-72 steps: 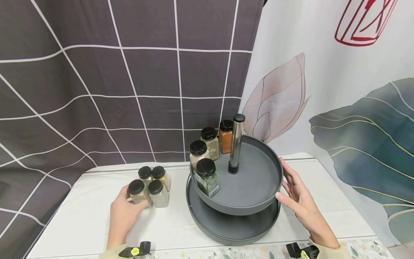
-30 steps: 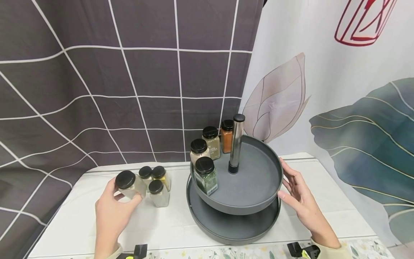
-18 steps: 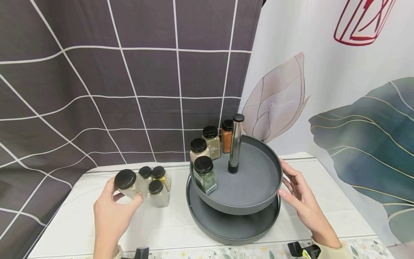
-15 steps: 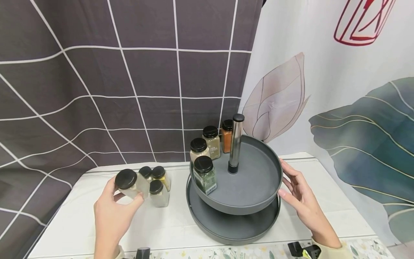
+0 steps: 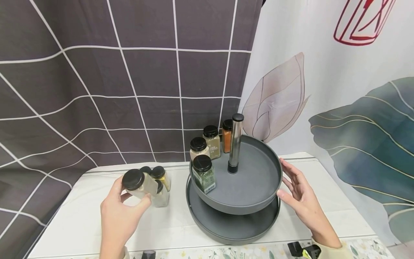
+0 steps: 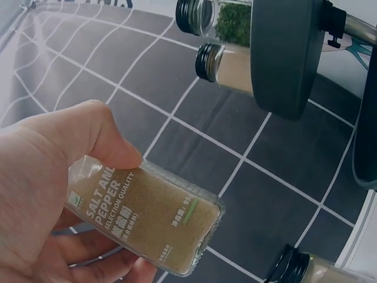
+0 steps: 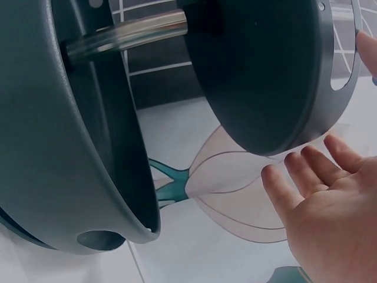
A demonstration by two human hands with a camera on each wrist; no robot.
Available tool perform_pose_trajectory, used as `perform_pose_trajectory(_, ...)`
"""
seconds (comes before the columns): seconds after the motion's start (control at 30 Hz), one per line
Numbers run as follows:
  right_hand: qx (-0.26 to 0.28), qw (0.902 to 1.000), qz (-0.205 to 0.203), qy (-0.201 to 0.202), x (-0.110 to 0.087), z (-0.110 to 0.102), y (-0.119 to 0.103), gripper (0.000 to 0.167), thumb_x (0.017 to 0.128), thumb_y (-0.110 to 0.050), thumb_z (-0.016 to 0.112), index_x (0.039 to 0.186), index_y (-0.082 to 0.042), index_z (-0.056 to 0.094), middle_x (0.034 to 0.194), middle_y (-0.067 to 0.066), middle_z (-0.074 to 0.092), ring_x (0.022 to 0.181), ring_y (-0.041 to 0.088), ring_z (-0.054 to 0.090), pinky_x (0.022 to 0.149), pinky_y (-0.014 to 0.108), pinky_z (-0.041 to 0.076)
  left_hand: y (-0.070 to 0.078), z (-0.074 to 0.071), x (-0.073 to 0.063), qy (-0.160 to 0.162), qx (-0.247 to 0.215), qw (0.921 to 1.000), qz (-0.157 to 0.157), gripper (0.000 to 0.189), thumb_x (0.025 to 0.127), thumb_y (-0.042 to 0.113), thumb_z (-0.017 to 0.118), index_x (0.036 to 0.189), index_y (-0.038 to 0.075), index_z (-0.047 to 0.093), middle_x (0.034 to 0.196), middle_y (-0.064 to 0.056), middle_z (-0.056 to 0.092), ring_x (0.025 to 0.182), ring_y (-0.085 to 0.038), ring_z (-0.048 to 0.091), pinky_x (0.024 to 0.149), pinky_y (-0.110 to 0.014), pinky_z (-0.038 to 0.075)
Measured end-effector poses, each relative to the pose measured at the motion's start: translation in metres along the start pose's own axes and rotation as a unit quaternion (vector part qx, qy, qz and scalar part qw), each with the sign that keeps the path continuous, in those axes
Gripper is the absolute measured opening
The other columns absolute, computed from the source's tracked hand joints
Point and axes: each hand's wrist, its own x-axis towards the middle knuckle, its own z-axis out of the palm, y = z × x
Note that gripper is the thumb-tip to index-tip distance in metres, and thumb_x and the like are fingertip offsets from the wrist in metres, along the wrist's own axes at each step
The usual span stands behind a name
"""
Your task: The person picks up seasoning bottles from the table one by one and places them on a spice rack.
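My left hand [image 5: 120, 216] grips a square glass spice jar [image 6: 156, 215] with a black lid, thumb on one side and fingers beneath. Its label reads "Salt and Pepper", and the jar is tilted above the table. Close behind it stand several more spice jars, one with yellow contents [image 5: 165, 181] and one pale [image 5: 161, 199], partly hidden by the held jar. My right hand [image 5: 304, 205] has its fingers and thumb spread at the right rim of the upper tray [image 5: 255, 176] of a grey two-tier turntable. On that tray's left side stands a jar of green herbs [image 5: 206, 180].
Beige [image 5: 198, 153], tan [image 5: 212, 145] and orange [image 5: 227, 140] jars also stand along the upper tray's left and back. A metal post [image 5: 235, 144] rises from its middle. The wider lower tray [image 5: 231, 233] sits beneath, on a white tablecloth [image 5: 174, 226] before a dark grid-patterned curtain [image 5: 155, 72].
My left hand has lifted the salt and pepper jar from the group, moved it left, then back rightwards. The upper tray and its jars have turned slightly; my right hand stays at the rim.
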Motion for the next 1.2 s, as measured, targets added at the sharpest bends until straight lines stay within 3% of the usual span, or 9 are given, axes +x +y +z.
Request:
perform_pose_trajectory(0.17, 0.004, 0.9998, 0.020, -0.007, 0.001, -0.002, 0.001, 0.081, 0.087, 0.023, 0.054, 0.157, 0.004, 0.018, 0.165, 0.016, 0.019, 0.150, 0.012, 0.022, 0.115, 0.017, 0.029, 0.002, 0.002, -0.001, 0.002, -0.006, 1.0000, 0.006, 0.061, 0.065, -0.008, 0.080, 0.122, 0.007, 0.067, 0.107, 0.004, 0.070, 0.095, 0.004, 0.060, 0.082, -0.007, 0.047)
perform_pose_trajectory(0.5, -0.001, 0.9993, 0.034, -0.014, 0.000, -0.002, 0.000, 0.083, 0.087, 0.022, 0.055, 0.159, 0.001, 0.017, 0.166, 0.018, 0.014, 0.151, 0.011, 0.020, 0.115, 0.016, 0.027, 0.009, 0.006, -0.005, -0.005, -0.029, 0.9991, 0.032, 0.064, 0.064, -0.007, 0.081, 0.125, 0.009, 0.068, 0.113, -0.002, 0.072, 0.096, 0.005, 0.060, 0.083, -0.006, 0.047)
perform_pose_trajectory(0.73, 0.005, 0.9993, 0.034, -0.017, 0.001, 0.000, -0.001, 0.083, 0.087, 0.022, 0.055, 0.159, 0.001, 0.017, 0.166, 0.018, 0.014, 0.152, 0.014, 0.019, 0.116, 0.016, 0.027, 0.019, 0.007, -0.009, -0.017, -0.031, 0.9991, 0.026, 0.066, 0.063, -0.010, 0.081, 0.125, 0.007, 0.066, 0.114, 0.001, 0.072, 0.100, 0.001, 0.062, 0.084, -0.009, 0.048)
perform_pose_trajectory(0.93, 0.006, 0.9992, 0.037, -0.015, 0.001, 0.001, 0.000, 0.085, 0.087, 0.022, 0.056, 0.159, 0.001, 0.016, 0.166, 0.018, 0.013, 0.152, 0.013, 0.019, 0.116, 0.016, 0.026, 0.028, 0.010, -0.013, -0.029, -0.043, 0.9983, 0.028, 0.067, 0.062, -0.009, 0.081, 0.124, 0.013, 0.068, 0.112, 0.007, 0.073, 0.098, -0.002, 0.064, 0.084, -0.012, 0.050)
perform_pose_trajectory(1.2, 0.004, 0.9989, 0.044, -0.015, 0.001, 0.001, -0.001, 0.087, 0.087, 0.021, 0.058, 0.159, -0.001, 0.015, 0.167, 0.017, 0.013, 0.152, 0.012, 0.019, 0.116, 0.016, 0.025, 0.037, 0.015, -0.017, -0.043, -0.053, 0.9956, 0.065, 0.068, 0.061, -0.008, 0.082, 0.123, 0.018, 0.069, 0.109, 0.011, 0.073, 0.102, -0.003, 0.065, 0.086, -0.013, 0.050)
